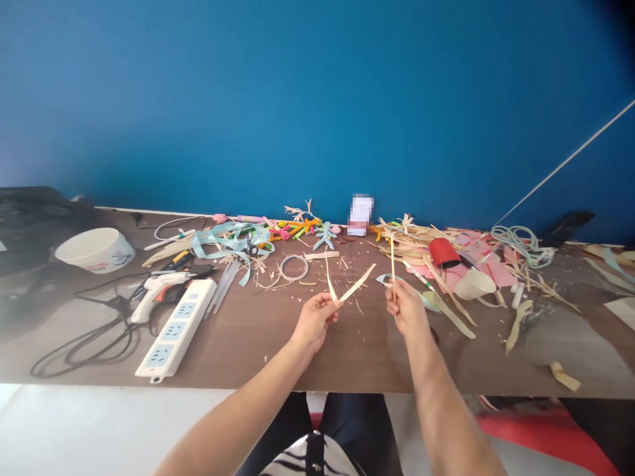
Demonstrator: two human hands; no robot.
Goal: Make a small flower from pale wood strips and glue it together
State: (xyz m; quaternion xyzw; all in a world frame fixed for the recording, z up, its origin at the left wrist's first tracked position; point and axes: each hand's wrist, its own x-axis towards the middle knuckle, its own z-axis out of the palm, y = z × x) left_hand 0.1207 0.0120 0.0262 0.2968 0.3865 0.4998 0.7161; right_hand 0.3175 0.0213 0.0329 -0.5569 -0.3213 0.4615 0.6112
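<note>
My left hand (315, 319) is raised over the brown table (278, 344) and pinches two pale straw strips (350, 288) that fan out in a V above its fingers. My right hand (407, 305) is beside it, a little apart, with its fingers closed on one thin upright straw strip (391, 261). Both hands hover just above the tabletop near its middle.
A white power strip (173, 328), a glue gun (159, 289) and black cables lie at the left, with a white bowl (95, 249) behind. Ribbons, scissors, colourful bits and straw scraps line the back. A red cup (443, 252) and a white cup (473, 284) lie at the right.
</note>
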